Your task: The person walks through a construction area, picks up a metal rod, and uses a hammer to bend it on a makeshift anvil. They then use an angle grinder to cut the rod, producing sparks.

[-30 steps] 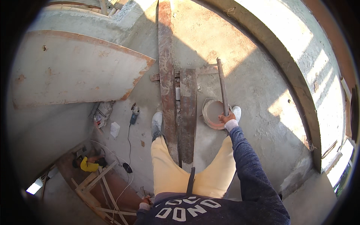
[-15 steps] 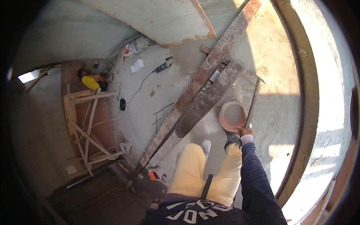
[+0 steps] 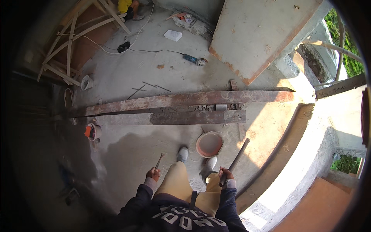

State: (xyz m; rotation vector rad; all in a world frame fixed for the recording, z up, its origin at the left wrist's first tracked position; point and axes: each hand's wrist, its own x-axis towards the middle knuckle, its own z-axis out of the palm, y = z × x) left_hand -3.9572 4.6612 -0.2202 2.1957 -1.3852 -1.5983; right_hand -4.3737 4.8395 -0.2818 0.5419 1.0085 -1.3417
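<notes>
My right hand (image 3: 226, 174) is closed around a long dark pole (image 3: 239, 154) that slants up and away to the right; its exact kind is unclear. Closed too, my left hand (image 3: 153, 174) grips a short thin tool (image 3: 159, 160) with a slightly wider tip, too small to name. On the floor ahead, between my feet and some long boards, sits a round reddish basin (image 3: 198, 145) with grey matter inside. The pole passes to the right of it, apart from its rim.
Two long stained boards (image 3: 185, 99) cross the floor ahead, rubble between them. Beyond lie an angle grinder (image 3: 192, 59) with its cord and several thin rods (image 3: 148, 86). A bucket (image 3: 96, 132) with an orange item stands left. A large panel (image 3: 262, 34) leans at back right. Another person (image 3: 129, 7) sits far left.
My view has turned to the right, and the boards now lie crosswise. My left hand has come forward into plain sight with the thin tool. The pole's far end has moved nearer me.
</notes>
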